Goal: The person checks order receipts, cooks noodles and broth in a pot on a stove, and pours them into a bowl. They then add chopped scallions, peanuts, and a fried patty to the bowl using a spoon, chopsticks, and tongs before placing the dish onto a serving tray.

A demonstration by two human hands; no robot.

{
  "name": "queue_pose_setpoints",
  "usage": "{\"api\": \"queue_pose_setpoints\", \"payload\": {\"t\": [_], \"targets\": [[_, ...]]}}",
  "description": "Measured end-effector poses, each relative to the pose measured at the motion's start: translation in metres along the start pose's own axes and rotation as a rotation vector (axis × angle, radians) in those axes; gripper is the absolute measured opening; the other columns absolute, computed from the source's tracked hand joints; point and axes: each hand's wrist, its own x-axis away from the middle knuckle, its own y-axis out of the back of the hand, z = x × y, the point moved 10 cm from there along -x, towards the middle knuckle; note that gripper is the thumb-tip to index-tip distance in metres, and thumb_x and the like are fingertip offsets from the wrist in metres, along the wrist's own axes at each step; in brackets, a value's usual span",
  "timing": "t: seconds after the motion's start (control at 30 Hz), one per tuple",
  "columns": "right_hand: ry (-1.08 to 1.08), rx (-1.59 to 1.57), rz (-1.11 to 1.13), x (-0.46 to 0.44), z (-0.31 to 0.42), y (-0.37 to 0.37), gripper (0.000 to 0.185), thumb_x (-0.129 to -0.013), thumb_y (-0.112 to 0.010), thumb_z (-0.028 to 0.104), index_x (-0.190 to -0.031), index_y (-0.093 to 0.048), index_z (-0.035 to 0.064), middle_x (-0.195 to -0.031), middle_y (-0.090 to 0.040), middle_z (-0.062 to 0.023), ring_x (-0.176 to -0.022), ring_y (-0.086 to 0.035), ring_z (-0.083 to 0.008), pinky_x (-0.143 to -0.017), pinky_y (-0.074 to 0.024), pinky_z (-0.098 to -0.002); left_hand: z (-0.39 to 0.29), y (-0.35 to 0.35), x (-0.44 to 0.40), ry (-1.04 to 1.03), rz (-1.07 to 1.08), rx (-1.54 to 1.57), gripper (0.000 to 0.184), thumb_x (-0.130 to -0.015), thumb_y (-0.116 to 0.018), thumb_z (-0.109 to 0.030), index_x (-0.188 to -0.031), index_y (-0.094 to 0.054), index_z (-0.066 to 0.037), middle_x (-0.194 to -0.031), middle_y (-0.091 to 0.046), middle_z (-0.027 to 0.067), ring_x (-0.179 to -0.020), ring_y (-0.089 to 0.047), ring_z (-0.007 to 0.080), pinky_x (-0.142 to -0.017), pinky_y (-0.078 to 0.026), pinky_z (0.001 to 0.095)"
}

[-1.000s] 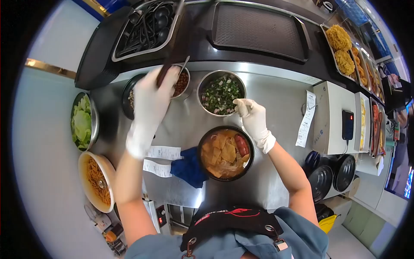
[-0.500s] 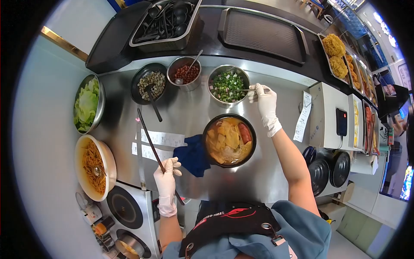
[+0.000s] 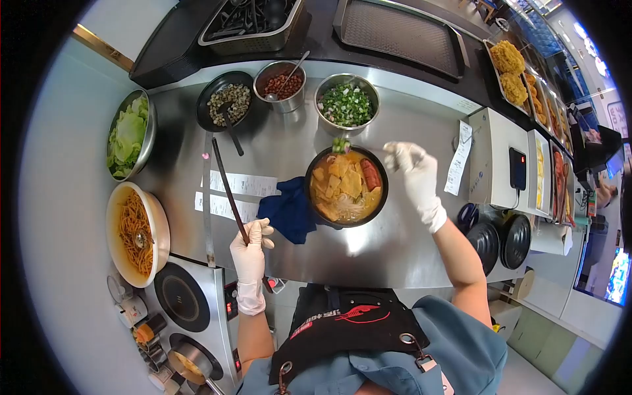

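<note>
My gloved left hand (image 3: 249, 253) is closed around long dark chopsticks (image 3: 227, 187), held upright-left over the counter's front part. In my gloved right hand (image 3: 411, 168), right of the soup bowl, is the handle of a spoon, blurred by motion. Chopped green onion (image 3: 340, 145) sits on the spoon's end, above the far rim of the black soup bowl (image 3: 345, 184). That bowl holds broth, noodles, flat yellowish pieces and a red sausage (image 3: 370, 174). Behind it stands a steel bowl of chopped green onion (image 3: 345, 105).
A blue cloth (image 3: 289, 214) and paper receipts (image 3: 240, 184) lie left of the soup. Peanuts in a steel pot (image 3: 280, 85), a black bowl (image 3: 228, 102), lettuce (image 3: 128, 135) and a shredded-food bowl (image 3: 137, 234) stand farther left. A hot plate (image 3: 182, 296) is at lower left.
My right hand has carried the spoon out of the green onion bowl toward me, over the soup bowl. My left hand still holds the chopsticks, at nearly the same place.
</note>
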Motion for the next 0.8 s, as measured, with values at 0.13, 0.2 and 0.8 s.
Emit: {"api": "queue_pose_setpoints", "payload": {"t": [0.13,0.2,0.8], "targets": [[0.813,0.778,0.373,0.066,0.040,-0.061,0.010,-0.080,-0.064,0.009,-0.089,-0.066,0.0037,-0.078,-0.061,-0.0061,-0.068,-0.059,-0.0205,-0.061,-0.0500,-0.0304,0.003,0.002,0.005,0.012,0.004,0.005,0.028,-0.095,-0.056,-0.025,-0.098,-0.066,0.001,-0.081,-0.066,0.0072,-0.056,-0.054,0.0092,-0.056,-0.043,0.0209],[0.940,0.912,0.471,0.081,0.039,-0.074,0.015,-0.076,-0.066,0.009,-0.091,-0.065,0.0074,-0.078,-0.059,-0.0041,-0.068,-0.057,-0.0193,-0.059,-0.0493,-0.0318,0.002,0.003,0.010,0.015,0.001,0.001,0.028,-0.095,-0.057,-0.025,-0.098,-0.065,0.001,-0.081,-0.066,0.0072,-0.057,-0.054,0.0091,-0.056,-0.043,0.0210],[-0.204,-0.168,-0.140,-0.119,-0.096,-0.003,0.027,-0.097,-0.052,0.020,-0.084,-0.063,-0.0016,-0.067,-0.064,-0.0074,-0.051,-0.056,-0.0109,-0.048,-0.0477,-0.0240,0.025,0.017,0.027,0.062,-0.077,0.005,0.027,-0.096,-0.055,-0.023,-0.097,-0.066,0.002,-0.078,-0.066,0.0073,-0.056,-0.054,0.0094,-0.055,-0.043,0.0214]]}}
